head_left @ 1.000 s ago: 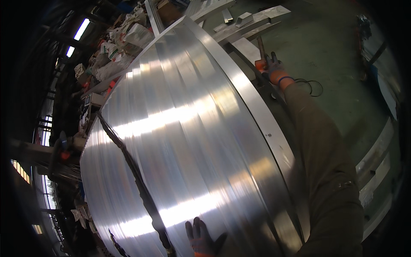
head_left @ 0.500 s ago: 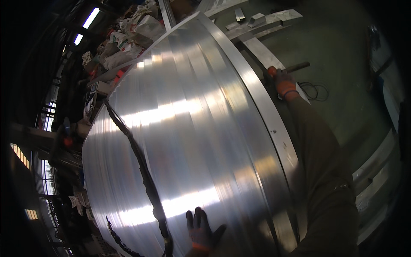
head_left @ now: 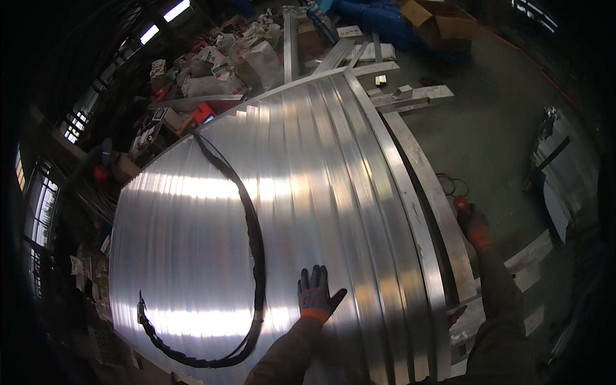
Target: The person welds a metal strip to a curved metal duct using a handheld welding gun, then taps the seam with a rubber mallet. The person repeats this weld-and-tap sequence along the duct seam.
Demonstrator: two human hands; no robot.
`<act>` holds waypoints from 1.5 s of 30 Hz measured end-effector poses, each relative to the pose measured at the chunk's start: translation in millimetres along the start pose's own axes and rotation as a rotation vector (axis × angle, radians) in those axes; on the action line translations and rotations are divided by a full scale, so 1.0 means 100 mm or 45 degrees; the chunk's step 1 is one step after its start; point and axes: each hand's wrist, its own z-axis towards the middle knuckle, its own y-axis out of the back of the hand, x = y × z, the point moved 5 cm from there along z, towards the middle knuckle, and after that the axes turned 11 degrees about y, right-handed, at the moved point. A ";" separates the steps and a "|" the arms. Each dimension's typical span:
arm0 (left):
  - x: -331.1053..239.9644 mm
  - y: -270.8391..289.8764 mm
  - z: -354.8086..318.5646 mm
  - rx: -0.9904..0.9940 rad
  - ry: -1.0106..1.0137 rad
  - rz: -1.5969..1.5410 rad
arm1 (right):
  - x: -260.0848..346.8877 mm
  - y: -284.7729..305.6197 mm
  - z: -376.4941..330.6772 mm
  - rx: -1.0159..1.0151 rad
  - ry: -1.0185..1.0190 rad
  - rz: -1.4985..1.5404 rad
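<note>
A broad sheet of ribbed silver metal (head_left: 321, 212) fills the middle of the view. My left hand (head_left: 314, 296), in a dark glove with an orange cuff, lies flat on it with fingers stretched and thumb out. To the right, past the sheet's edge strip (head_left: 420, 239), my right hand (head_left: 475, 230) is closed round a tool with a rounded orange end (head_left: 460, 204). The rest of that tool is hidden by the hand, so its kind is unclear. A black wrapped cable (head_left: 255, 244) curves across the sheet left of my left hand.
Metal strips (head_left: 430, 173) lie along the right side, with short offcuts (head_left: 414, 96) beyond. Thin cable (head_left: 454, 183) loops on the floor. Bags and scrap (head_left: 224, 67) are heaped at the far left. A cardboard box (head_left: 443, 25) stands at the back, and metal sheets (head_left: 571, 160) at far right.
The view has shifted, showing more of the sheet and the far floor. My right hand appears nearer and lower with the orange-ended tool. My left hand stays flat on the sheet.
</note>
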 end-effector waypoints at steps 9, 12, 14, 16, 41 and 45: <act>-0.18 0.61 -1.53 0.682 -0.241 -1.055 | 1.90 1.63 -3.23 0.807 0.513 0.412; 0.11 1.14 -2.67 0.931 -0.431 -1.435 | 2.73 1.49 -4.20 1.075 0.604 0.590; 0.50 1.46 -3.23 0.812 -0.452 -1.314 | 3.19 1.44 -4.86 1.299 0.439 0.825; 1.06 1.69 -3.80 0.736 -0.315 -1.303 | 3.75 1.45 -5.49 1.337 0.684 1.042; 6.18 1.87 -9.18 -1.005 1.368 -2.229 | 7.94 -0.35 -10.90 1.936 1.982 0.297; 6.97 1.82 -9.58 -1.162 1.470 -2.063 | 8.54 -0.92 -11.58 2.165 1.982 0.322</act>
